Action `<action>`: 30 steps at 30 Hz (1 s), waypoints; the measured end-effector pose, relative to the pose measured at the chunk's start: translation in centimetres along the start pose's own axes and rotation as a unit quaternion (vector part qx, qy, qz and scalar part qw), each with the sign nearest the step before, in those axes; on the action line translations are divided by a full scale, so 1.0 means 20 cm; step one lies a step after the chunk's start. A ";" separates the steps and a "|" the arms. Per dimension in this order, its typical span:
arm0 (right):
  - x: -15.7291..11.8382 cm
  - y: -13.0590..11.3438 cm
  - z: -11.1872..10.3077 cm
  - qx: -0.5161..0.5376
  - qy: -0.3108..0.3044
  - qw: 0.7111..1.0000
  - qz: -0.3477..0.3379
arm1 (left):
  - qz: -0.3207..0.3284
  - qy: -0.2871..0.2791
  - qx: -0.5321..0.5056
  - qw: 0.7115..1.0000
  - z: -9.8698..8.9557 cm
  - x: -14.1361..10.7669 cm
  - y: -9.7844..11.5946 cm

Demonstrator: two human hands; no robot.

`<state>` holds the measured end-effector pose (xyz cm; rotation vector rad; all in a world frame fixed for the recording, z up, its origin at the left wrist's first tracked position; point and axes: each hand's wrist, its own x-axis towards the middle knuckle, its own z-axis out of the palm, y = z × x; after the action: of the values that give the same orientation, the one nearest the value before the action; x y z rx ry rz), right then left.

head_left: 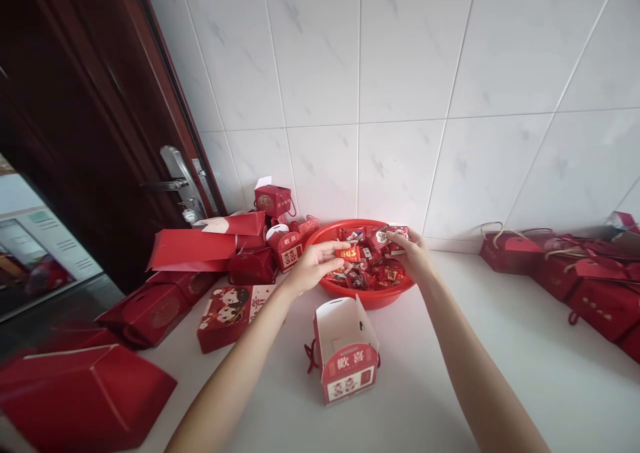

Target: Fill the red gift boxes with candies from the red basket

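A red plastic basin (367,299) full of wrapped candies (357,279) stands against the tiled wall. Over its left side, my left hand (320,261) pinches a red wrapped candy (348,253) with gold lettering between thumb and fingers. At the basin's right side, my right hand (413,247) has its fingers closed on a red-and-white packet (397,235), whose kind I cannot make out. Between my forearms, in front of the basin, stands an open-topped red-and-white gift box (349,366) with a red cord at its side. Its visible inside is white.
Several red gift boxes (155,313) crowd the left, with a flat printed box (225,316) beside my left forearm. More red boxes with cord handles (565,266) line the right along the wall. A dark wooden door (100,106) with a metal handle stands at left.
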<state>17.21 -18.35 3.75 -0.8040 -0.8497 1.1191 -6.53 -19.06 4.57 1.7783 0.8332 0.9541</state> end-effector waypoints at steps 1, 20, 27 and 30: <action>-0.01 -0.02 0.01 -0.008 -0.016 1.000 -0.004 | 0.002 0.000 0.005 1.000 -0.01 -0.02 0.02; -0.31 -0.26 0.20 -0.171 -0.199 0.960 -0.093 | 0.041 -0.115 0.239 0.963 -0.08 -0.20 0.29; -0.33 -0.24 0.21 -0.202 -0.190 0.955 -0.100 | 0.076 -0.045 0.166 0.982 -0.06 -0.21 0.29; -0.35 -0.24 0.22 -0.210 -0.194 0.953 -0.096 | 0.069 -0.046 0.148 0.985 -0.04 -0.21 0.31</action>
<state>13.88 -25.73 8.88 -0.8351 -1.5009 0.9469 -8.32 -24.38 9.43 2.1430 0.8344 0.8626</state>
